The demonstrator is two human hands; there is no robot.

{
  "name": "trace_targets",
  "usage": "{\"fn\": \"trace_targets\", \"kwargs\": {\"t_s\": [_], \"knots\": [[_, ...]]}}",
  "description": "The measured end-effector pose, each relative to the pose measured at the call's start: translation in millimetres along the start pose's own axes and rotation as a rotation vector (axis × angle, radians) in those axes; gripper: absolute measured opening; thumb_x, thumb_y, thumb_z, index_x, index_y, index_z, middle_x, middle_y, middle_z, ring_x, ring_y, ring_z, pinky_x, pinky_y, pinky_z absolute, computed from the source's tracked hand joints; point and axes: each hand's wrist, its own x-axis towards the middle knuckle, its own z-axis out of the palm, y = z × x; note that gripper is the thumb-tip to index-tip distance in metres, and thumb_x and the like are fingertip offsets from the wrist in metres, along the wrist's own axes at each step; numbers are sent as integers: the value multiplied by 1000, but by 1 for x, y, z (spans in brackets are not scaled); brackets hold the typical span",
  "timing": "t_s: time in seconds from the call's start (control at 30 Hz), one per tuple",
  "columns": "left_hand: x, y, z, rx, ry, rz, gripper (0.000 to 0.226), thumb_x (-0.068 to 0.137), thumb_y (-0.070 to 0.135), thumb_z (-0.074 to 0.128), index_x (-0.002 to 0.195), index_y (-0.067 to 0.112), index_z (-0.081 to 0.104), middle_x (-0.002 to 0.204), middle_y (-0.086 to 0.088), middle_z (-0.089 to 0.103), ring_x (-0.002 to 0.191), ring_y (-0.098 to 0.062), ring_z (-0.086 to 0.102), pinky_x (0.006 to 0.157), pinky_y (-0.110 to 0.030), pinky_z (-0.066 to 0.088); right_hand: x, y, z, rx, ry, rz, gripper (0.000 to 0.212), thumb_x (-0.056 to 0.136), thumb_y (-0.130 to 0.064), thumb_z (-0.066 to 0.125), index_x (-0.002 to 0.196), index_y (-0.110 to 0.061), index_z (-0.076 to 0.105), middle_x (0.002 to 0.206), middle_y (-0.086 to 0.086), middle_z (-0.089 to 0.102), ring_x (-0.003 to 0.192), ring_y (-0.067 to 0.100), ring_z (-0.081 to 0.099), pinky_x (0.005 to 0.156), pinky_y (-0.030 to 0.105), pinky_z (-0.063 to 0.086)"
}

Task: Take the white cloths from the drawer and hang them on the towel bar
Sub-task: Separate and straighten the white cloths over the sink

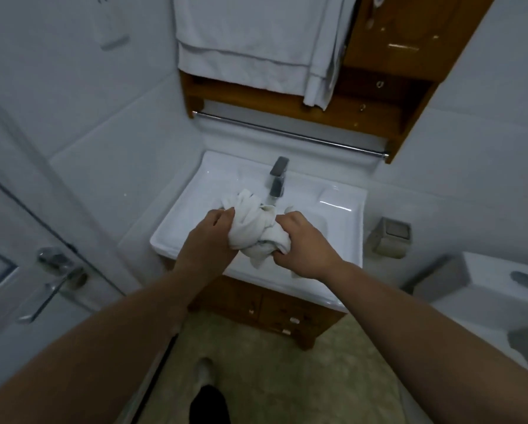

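Note:
A crumpled white cloth [253, 228] is bunched between both my hands above the white sink [342, 209]. My left hand [209, 237] grips its left side and my right hand [302, 240] is closed on its right end. The metal towel bar [290, 134] runs bare under the wooden wall shelf, behind the sink. Higher up, white towels [250, 38] hang over another rail. The wooden vanity drawers [287, 313] below the sink look closed.
A chrome faucet [277, 179] stands at the back of the sink. A door with a metal handle [54, 276] is on the left. A toilet [507, 289] and a wall paper holder [389, 237] are on the right. My foot [204, 374] shows on the tiled floor.

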Motion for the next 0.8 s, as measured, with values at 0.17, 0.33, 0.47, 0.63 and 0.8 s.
{"fn": "trace_targets", "kwargs": {"t_s": [0.17,0.33,0.47,0.63,0.8], "knots": [[84,-47,9,-38,-83,109,65,73,20,84,126,-4,57,113,-25,64,90,-43,66,72,-44,56,56,0,3,-24,129,126,55,76,-26,73,128,-20,56,119,7,53,108,25,55,87,35,48],[139,-70,25,-64,-172,134,66,81,21,75,137,-2,48,126,-24,57,105,-43,60,84,-44,50,98,9,1,-33,150,242,65,73,-30,75,133,-22,54,121,9,53,114,25,53,92,37,48],[166,-74,41,-67,-247,150,67,83,21,71,141,1,44,133,-22,53,113,-43,56,89,-45,47,110,24,2,-44,144,318,59,73,-33,72,128,-21,55,121,9,53,112,27,54,91,43,50],[194,-68,68,-51,-322,108,65,87,21,67,144,5,40,141,-19,49,121,-40,53,97,-43,44,128,57,0,-54,157,366,61,75,-33,72,132,-25,53,122,7,52,108,28,57,86,46,53],[214,-56,97,-2,-348,87,61,89,18,64,145,7,41,144,-16,47,126,-36,51,99,-41,44,142,107,5,-11,134,399,66,74,-32,73,136,-22,52,123,10,52,110,31,56,90,43,52]]}}
